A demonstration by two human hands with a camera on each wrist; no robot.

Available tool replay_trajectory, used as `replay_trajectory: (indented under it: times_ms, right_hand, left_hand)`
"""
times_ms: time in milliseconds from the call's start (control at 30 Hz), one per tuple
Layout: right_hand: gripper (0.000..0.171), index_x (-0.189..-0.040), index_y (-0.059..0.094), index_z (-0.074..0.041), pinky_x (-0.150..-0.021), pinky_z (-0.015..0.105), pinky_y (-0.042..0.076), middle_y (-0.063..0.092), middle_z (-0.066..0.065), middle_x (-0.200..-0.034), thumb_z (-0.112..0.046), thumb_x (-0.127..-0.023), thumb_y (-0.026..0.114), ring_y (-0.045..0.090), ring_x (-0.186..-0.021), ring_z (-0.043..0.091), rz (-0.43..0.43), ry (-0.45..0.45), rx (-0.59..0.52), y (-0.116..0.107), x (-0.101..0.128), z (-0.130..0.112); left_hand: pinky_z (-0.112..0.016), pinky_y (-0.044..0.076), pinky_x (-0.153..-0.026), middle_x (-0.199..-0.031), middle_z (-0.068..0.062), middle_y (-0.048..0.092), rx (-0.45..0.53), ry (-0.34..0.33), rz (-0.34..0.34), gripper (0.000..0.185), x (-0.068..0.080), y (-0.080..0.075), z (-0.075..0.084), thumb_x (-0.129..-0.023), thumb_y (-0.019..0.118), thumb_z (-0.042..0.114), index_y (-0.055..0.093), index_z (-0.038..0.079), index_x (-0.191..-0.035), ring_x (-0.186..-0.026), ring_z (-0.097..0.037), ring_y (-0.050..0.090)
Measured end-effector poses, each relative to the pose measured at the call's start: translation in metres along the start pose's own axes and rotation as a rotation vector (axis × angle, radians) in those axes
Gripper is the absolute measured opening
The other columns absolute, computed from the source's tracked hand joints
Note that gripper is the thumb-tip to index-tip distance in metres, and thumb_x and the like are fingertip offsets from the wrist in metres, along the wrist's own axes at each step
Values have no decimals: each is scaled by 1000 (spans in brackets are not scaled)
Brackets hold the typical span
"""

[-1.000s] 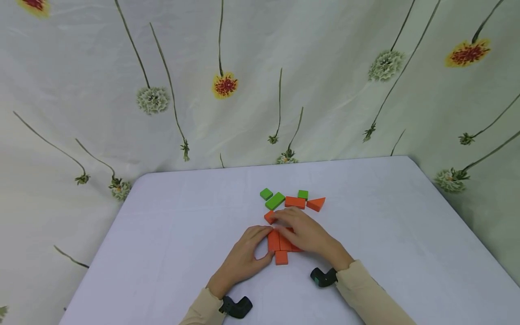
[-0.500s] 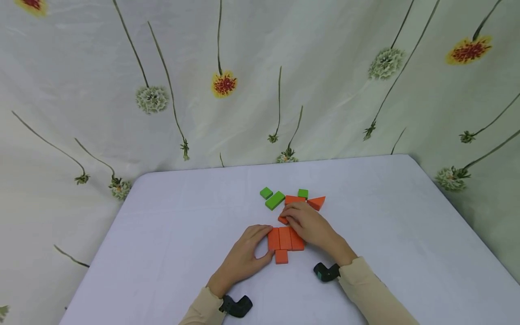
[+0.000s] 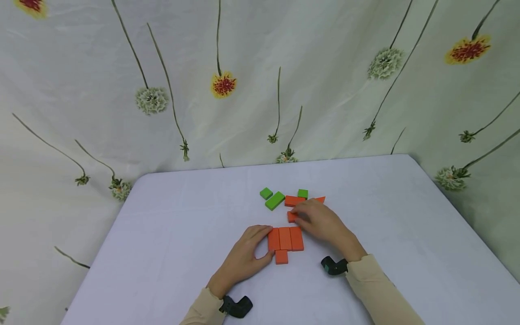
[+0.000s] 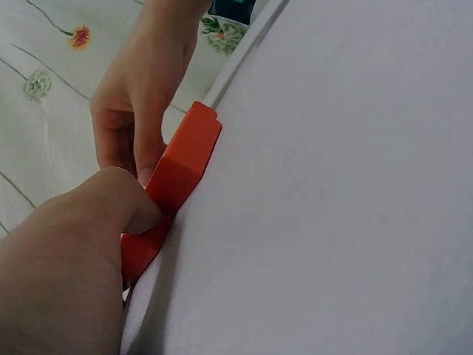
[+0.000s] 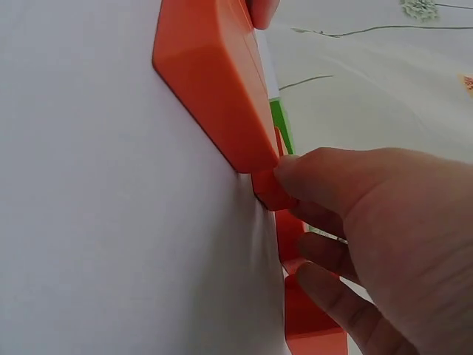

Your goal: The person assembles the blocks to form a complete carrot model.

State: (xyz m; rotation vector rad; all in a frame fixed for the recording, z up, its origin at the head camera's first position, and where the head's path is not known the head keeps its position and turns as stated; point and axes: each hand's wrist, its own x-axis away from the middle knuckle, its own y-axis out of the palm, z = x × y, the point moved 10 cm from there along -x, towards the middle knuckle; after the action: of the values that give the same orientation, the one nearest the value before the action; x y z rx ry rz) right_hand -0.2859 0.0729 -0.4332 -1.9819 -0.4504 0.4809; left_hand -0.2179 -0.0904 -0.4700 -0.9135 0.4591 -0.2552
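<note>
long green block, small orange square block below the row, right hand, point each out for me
long green rectangular wooden block (image 3: pixel 275 200), head view, middle of its top face
small orange square wooden block (image 3: pixel 281 257), head view, centre of top face
right hand (image 3: pixel 321 222), head view, back of the hand

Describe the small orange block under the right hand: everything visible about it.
The small orange block looks like painted wood with a matte face and softly rounded edges. It lies flat on the table, apart from and just beyond the row of three orange blocks. The right hand pinches it with its fingertips, hiding its right part, so its full shape cannot be told.
</note>
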Motion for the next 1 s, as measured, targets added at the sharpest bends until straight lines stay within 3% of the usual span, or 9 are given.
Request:
replay_trajectory:
  times_ms: [233, 433, 767, 1000]
  right_hand:
    - [30, -121, 75, -11, -97, 43, 58, 74, 3, -116, -19, -92, 78, 65, -111, 24, 29, 8, -19, -3, 2, 7]
    - [27, -117, 76, -12, -97, 43, 57, 74, 0, -114, -18, -91, 79, 65, -110, 22, 11, -7, -99, -10, 6, 6]
    - [30, -120, 76, -17, -86, 35, 58, 69, -9, -109, -20, -90, 77, 61, -99, 16, -131, -87, -201, -13, 15, -9]
    - [29, -121, 77, -20, -85, 32, 56, 66, -12, -104, -25, -92, 77, 59, -97, 15, -229, -139, -260, -4, 21, -18]
  left_hand:
    - [-37, 48, -114, -142, -2, 60, 7, -8, 4, 57, 2, 0, 0, -91, 77, 29, 60, 9, -142, -136, -16, 51]
    - [-37, 48, -114, -142, -1, 60, 10, -2, 6, 57, 1, -1, 1, -91, 77, 28, 60, 9, -142, -136, -16, 51]
    - [-37, 48, -114, -142, -1, 59, 0, 6, 8, 58, 0, 0, 0, -90, 78, 28, 60, 9, -142, -136, -16, 51]
    - [-37, 46, -116, -143, -2, 59, 6, 4, 10, 57, 1, 0, -1, -91, 77, 28, 60, 9, -142, -137, -17, 50]
